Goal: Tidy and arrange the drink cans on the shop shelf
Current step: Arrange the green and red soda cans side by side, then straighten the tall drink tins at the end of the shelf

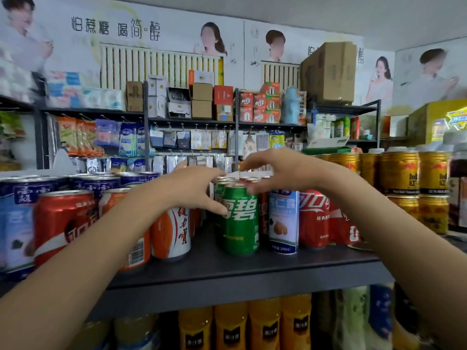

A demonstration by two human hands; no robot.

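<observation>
Both hands, the left (192, 190) and right (275, 173), hover with fingers spread around the green can (240, 221) near the shelf's (227, 271) front edge, gripping nothing.

The green can (240, 221) and the red cans (313, 218) beside it are glossy printed metal, standing on a smooth matt dark grey shelf (227, 271), with plain brown cardboard boxes (328, 72) high above it.

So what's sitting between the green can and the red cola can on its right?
In the head view, a blue-and-white can with a nut picture stands between the green can and the red cola can.
</observation>
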